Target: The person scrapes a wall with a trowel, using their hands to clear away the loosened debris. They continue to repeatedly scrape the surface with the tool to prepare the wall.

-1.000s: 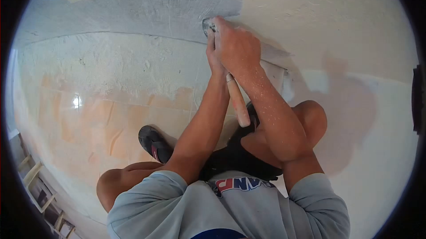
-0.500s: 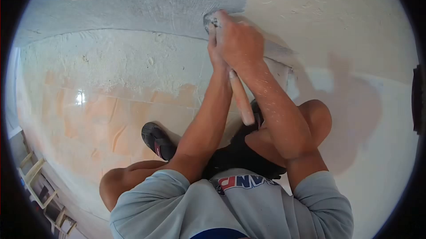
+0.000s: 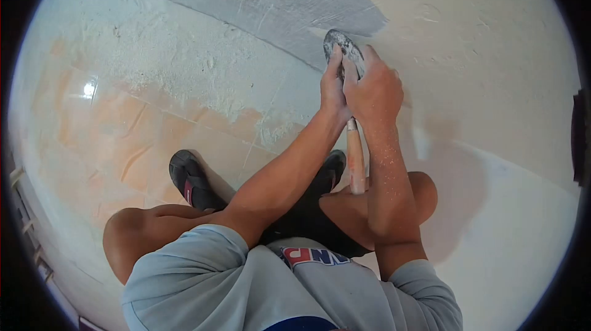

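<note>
Both my hands are closed around a wooden-handled trowel, whose dark, rounded blade (image 3: 343, 47) is smeared with white and lies against the wall, at the edge of the grey patch (image 3: 271, 5). My left hand (image 3: 333, 94) grips the blade from the left, thumb along its face. From the right, my right hand (image 3: 377, 92) wraps it with bent fingers, the two hands touching. The light wooden handle (image 3: 356, 162) points back toward my body, below the wrists. The middle of the tool is hidden by the hands.
White dust and crumbs lie along the tiled floor (image 3: 141, 128) beside the wall's foot. My dark shoes (image 3: 192, 177) and bent knees are under my arms. Cream-coloured wall (image 3: 468, 42) extends to the right, and pale wooden pieces (image 3: 28, 226) stand at the far left.
The view has shifted, and my hands with the trowel have moved right and slightly down in it. More of the dark blade shows now. Both hands keep their grip.
</note>
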`<state>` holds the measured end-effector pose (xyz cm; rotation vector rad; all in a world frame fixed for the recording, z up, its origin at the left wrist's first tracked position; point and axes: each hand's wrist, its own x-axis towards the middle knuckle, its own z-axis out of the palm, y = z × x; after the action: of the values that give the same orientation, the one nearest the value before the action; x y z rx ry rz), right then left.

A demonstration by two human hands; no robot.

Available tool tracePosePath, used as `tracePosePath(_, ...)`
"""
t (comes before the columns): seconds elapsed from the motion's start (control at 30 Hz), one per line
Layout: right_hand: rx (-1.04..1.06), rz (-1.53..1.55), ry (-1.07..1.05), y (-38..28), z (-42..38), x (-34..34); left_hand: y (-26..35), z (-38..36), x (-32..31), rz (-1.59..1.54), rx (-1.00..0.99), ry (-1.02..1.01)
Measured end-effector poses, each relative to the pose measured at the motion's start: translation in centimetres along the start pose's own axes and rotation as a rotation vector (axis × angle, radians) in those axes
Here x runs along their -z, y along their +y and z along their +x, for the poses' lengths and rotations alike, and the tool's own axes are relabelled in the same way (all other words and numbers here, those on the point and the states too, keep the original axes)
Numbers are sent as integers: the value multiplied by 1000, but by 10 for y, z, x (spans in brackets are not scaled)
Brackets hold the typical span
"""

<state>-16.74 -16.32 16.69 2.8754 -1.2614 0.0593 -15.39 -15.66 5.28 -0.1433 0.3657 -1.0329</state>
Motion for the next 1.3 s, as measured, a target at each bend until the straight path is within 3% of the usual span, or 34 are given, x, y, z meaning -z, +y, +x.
tracePosePath(0.1, -29, -49, -50, -15, 6, -10, 7, -5, -4, 39, 29, -80)
tracePosePath(0.13, 47, -47, -13, -14, 12, -22, 9, -4, -1, 37, 30, -80)
tracePosePath(0.2, 41, -77, -33, -14, 9, -18, 15, 3, 5, -85, 32, -535)
tracePosePath(0.23, 23, -97, -52, -18, 7, -16, 6, 1, 3, 97, -133, -376)
tracePosePath(0.27, 25, -93, -63, -17, 5, -12, 0, 5, 6, 100, -138, -365)
tracePosePath(0.33, 5, -65, -67, -11, 7, -4, -1, 6, -1, 278, -146, 54)
tracePosePath(0.4, -1, -77, -44, -17, 9, -18, 5, 2, 5, 124, -82, 61)
tracePosePath(0.47, 39, -94, -27, -20, 13, -32, 14, 10, 22, -108, 23, -448)
tracePosePath(0.5, 52, -79, -49, -19, 12, -27, 16, -5, -3, -152, 79, -169)
tracePosePath(0.6, 1, -58, -71, -19, 4, -4, 0, 16, 20, -4, -11, -12)
tracePosePath(0.63, 12, -61, -36, -16, 5, -8, -2, 10, 14, 130, -84, 8)
tracePosePath(0.73, 83, -119, -43, -24, 15, -32, 9, 0, -2, 90, -141, -31)
tracePosePath(0.77, 53, -143, -116, -26, 17, -32, 17, 17, 33, -127, 6, -510)
tracePosePath(0.8, 57, -138, -112, -25, 18, -28, 14, 20, 32, -121, 2, -514)
tracePosePath(0.87, 18, -125, -84, -19, 8, -13, 0, 16, 31, -43, -24, -83)
tracePosePath(0.9, -10, -131, -101, -21, 5, -4, -2, 10, 14, -3, -39, 3)
tracePosePath(0.93, -7, -134, -100, -23, 6, -7, 0, 15, 21, -6, -41, 1)
tracePosePath(1.03, 117, -148, -70, -21, 15, -33, 2, 35, 53, -301, 34, -539)
tracePosePath(1.07, 117, -150, -63, -17, 13, -39, 3, 35, 57, -302, 37, -545)
tracePosePath(1.13, 140, -117, 21, -19, 14, -46, 12, 26, 58, -62, -33, -289)
tracePosePath(1.17, 137, -114, 18, -20, 11, -37, 11, 8, 19, -60, -49, -129)
tracePosePath(1.23, 5, -93, -66, -23, 8, -9, 3, 15, 22, -28, -31, -40)
tracePosePath(1.3, 12, -96, -71, -26, 12, -18, 2, 16, 24, -17, -92, -84)
